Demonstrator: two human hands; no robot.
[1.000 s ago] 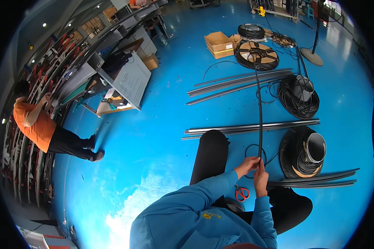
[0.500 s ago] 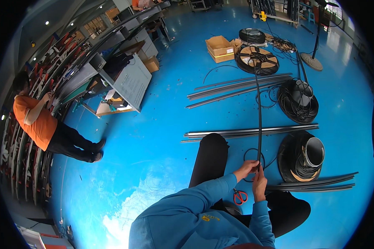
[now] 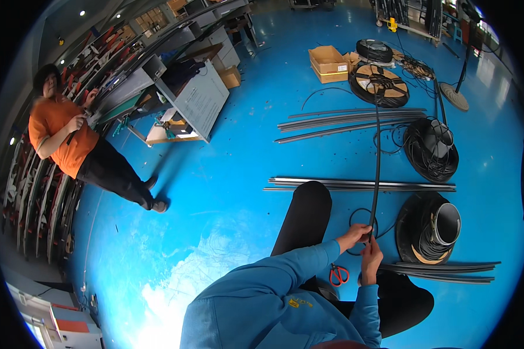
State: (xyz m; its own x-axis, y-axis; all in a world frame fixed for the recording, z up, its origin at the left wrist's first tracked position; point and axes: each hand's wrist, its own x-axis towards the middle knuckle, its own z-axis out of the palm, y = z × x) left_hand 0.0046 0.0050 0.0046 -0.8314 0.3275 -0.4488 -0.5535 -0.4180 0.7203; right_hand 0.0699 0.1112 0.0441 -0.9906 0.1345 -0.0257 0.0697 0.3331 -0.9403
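Note:
A long black strip (image 3: 377, 163) runs away from me over the floor bundles toward a far reel. My left hand (image 3: 354, 235) is closed round its near end. Just below and to the right, my right hand (image 3: 371, 260) has its fingers pinched together at the tip of the strip; what sits between them is too small to make out. Thin black cord (image 3: 355, 216) loops beside my hands. Red-handled scissors (image 3: 339, 275) lie on the floor by my leg.
Cord reels stand to the right, one near (image 3: 447, 224) and one farther (image 3: 434, 148); a flat reel (image 3: 384, 86) lies beyond. Bundled strips (image 3: 355, 185) cross the floor ahead; more (image 3: 448, 270) lie at right. A cardboard box (image 3: 329, 64) stands far off. A person in orange (image 3: 70, 136) stands left.
My right hand has dropped slightly away from my left along the strip's end. The person in orange has turned toward me. The whole view has shifted slightly.

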